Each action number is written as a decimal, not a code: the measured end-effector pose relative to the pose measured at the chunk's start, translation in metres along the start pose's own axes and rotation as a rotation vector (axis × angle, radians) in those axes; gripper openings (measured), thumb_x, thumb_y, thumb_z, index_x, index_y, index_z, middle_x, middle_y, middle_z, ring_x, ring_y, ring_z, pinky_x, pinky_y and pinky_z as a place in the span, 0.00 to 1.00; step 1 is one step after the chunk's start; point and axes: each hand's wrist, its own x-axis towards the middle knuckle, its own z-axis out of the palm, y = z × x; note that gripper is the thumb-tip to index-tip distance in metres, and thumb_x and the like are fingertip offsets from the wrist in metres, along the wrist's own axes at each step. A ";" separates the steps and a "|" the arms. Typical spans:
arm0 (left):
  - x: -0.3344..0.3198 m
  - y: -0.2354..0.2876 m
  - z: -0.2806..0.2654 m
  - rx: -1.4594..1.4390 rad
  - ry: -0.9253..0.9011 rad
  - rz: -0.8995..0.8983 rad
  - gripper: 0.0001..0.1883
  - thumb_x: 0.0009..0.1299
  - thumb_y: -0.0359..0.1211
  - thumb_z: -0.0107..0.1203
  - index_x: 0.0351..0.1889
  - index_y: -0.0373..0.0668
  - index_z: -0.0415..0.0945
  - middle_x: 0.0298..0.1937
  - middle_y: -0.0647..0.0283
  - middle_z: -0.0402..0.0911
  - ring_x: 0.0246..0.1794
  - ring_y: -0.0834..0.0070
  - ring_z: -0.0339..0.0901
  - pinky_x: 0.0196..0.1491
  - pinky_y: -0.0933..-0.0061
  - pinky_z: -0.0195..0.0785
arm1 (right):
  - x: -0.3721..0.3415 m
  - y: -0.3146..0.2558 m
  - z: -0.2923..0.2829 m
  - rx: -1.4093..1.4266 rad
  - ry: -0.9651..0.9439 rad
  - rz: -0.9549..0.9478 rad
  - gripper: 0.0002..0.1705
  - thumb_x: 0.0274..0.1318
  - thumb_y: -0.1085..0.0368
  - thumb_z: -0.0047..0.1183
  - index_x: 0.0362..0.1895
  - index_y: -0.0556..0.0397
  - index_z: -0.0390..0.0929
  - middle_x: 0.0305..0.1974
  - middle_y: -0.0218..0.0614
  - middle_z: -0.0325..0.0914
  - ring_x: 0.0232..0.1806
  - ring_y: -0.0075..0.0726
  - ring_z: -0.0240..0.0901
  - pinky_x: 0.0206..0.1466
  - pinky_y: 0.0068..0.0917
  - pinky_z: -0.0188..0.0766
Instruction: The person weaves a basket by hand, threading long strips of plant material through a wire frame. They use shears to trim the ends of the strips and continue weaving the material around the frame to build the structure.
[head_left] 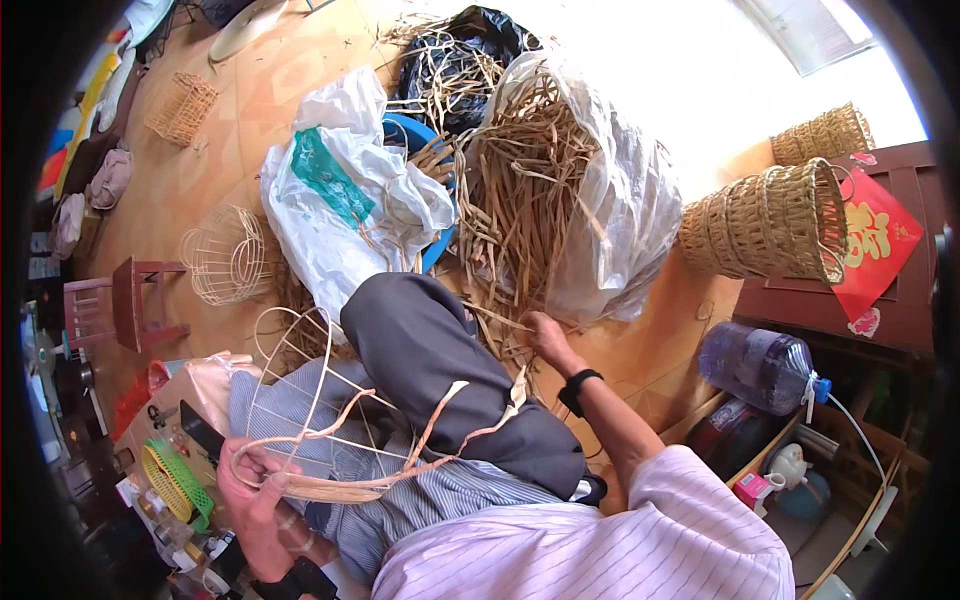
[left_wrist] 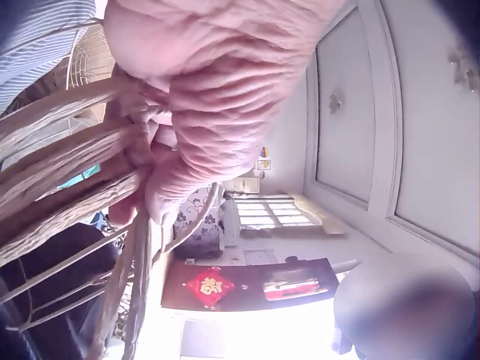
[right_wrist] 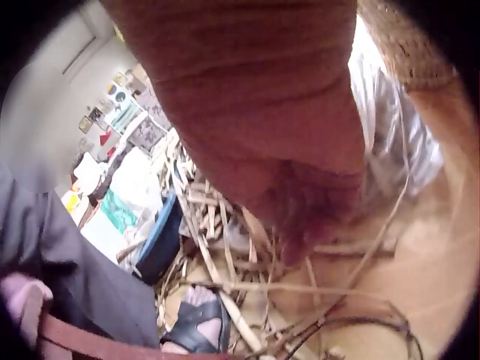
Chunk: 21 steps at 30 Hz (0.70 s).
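My left hand [head_left: 254, 492] grips the rim of an unfinished basket [head_left: 345, 490] on my lap, its thin ribs and hoop bare above a band of pale woven strips. Loose twisted ends [head_left: 436, 420] stick out over the dark trouser leg. Close up in the left wrist view, flat dried strips [left_wrist: 67, 172] run under the curled fingers and thumb. My right hand [head_left: 548, 342] reaches down beside the knee and pinches a dried plant strip [head_left: 494, 316] near the floor. In the right wrist view its fingers [right_wrist: 304, 225] are curled and shaded, above scattered strips [right_wrist: 225, 300].
A clear plastic bag [head_left: 630, 220] spills a heap of dried strips [head_left: 530, 180]. Behind the white sack [head_left: 330, 180] sits a blue basin [head_left: 440, 245]. Finished baskets [head_left: 765, 222] stand at right, near a water bottle [head_left: 755, 368]. A wire-like frame [head_left: 225, 255] and small stool [head_left: 135, 305] are left.
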 end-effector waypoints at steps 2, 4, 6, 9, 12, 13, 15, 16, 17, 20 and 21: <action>-0.001 0.002 0.003 0.018 0.020 -0.012 0.31 0.64 0.42 0.82 0.53 0.40 0.72 0.38 0.66 0.79 0.37 0.71 0.87 0.44 0.72 0.81 | 0.023 -0.004 0.035 0.004 -0.082 0.003 0.32 0.60 0.68 0.64 0.68 0.62 0.74 0.65 0.66 0.77 0.70 0.72 0.74 0.73 0.56 0.73; 0.000 0.006 0.005 0.004 0.013 -0.028 0.31 0.64 0.38 0.81 0.55 0.37 0.72 0.37 0.63 0.81 0.37 0.69 0.88 0.47 0.69 0.83 | 0.040 -0.009 0.054 0.033 -0.140 0.062 0.31 0.60 0.67 0.64 0.67 0.62 0.74 0.63 0.68 0.78 0.68 0.74 0.75 0.71 0.57 0.74; 0.002 0.009 0.006 -0.007 0.012 -0.033 0.31 0.65 0.36 0.81 0.57 0.36 0.72 0.36 0.62 0.82 0.38 0.68 0.89 0.48 0.67 0.84 | 0.051 -0.015 0.060 -0.005 -0.195 0.131 0.31 0.61 0.64 0.64 0.67 0.59 0.74 0.60 0.72 0.79 0.65 0.76 0.78 0.68 0.58 0.77; 0.002 0.010 0.007 0.004 0.022 -0.039 0.31 0.65 0.38 0.81 0.56 0.37 0.72 0.36 0.63 0.81 0.38 0.68 0.88 0.47 0.69 0.83 | 0.049 -0.020 0.040 -0.167 -0.302 0.035 0.23 0.63 0.62 0.63 0.61 0.56 0.79 0.54 0.67 0.84 0.59 0.76 0.82 0.63 0.60 0.80; 0.004 0.010 0.008 0.037 0.025 -0.046 0.31 0.65 0.42 0.81 0.54 0.40 0.72 0.37 0.65 0.78 0.38 0.70 0.87 0.43 0.72 0.80 | 0.061 -0.009 0.016 -0.086 -0.227 -0.030 0.12 0.69 0.59 0.67 0.49 0.53 0.85 0.49 0.55 0.86 0.53 0.63 0.87 0.55 0.56 0.83; 0.005 0.008 0.006 0.042 0.023 -0.043 0.31 0.65 0.42 0.81 0.54 0.40 0.72 0.37 0.65 0.78 0.38 0.70 0.87 0.43 0.72 0.80 | 0.058 -0.023 -0.012 -0.029 -0.203 -0.028 0.12 0.71 0.59 0.66 0.46 0.54 0.86 0.44 0.52 0.88 0.50 0.57 0.89 0.51 0.54 0.83; 0.006 0.003 0.003 0.045 0.017 -0.032 0.31 0.64 0.42 0.81 0.55 0.40 0.72 0.37 0.65 0.78 0.37 0.70 0.86 0.44 0.73 0.79 | 0.053 -0.040 -0.066 0.321 -0.223 0.134 0.13 0.77 0.58 0.64 0.44 0.55 0.85 0.32 0.35 0.83 0.36 0.35 0.85 0.41 0.44 0.81; 0.007 0.002 0.001 0.043 0.017 -0.024 0.31 0.64 0.42 0.82 0.55 0.40 0.72 0.37 0.65 0.78 0.37 0.71 0.86 0.44 0.73 0.80 | 0.053 -0.036 -0.089 0.326 -0.116 0.058 0.13 0.78 0.57 0.63 0.44 0.55 0.84 0.32 0.30 0.80 0.35 0.29 0.81 0.39 0.39 0.80; 0.007 0.000 0.000 0.041 0.016 -0.016 0.31 0.64 0.42 0.82 0.55 0.40 0.72 0.37 0.65 0.78 0.37 0.71 0.86 0.44 0.73 0.80 | 0.049 -0.032 -0.111 0.330 -0.008 -0.017 0.14 0.80 0.57 0.62 0.43 0.55 0.84 0.32 0.25 0.78 0.34 0.22 0.77 0.38 0.33 0.78; 0.007 -0.001 0.001 0.009 0.024 -0.007 0.32 0.64 0.42 0.82 0.55 0.39 0.72 0.37 0.65 0.78 0.37 0.73 0.85 0.44 0.73 0.80 | 0.023 -0.065 -0.208 0.701 0.151 0.094 0.11 0.82 0.59 0.60 0.44 0.52 0.87 0.38 0.26 0.85 0.39 0.19 0.77 0.44 0.26 0.77; 0.008 -0.003 0.000 -0.001 0.007 -0.003 0.32 0.64 0.42 0.82 0.56 0.39 0.73 0.38 0.65 0.78 0.37 0.73 0.84 0.44 0.73 0.80 | 0.018 -0.063 -0.231 0.738 0.224 0.000 0.11 0.82 0.60 0.59 0.46 0.52 0.88 0.40 0.27 0.87 0.41 0.19 0.77 0.46 0.24 0.77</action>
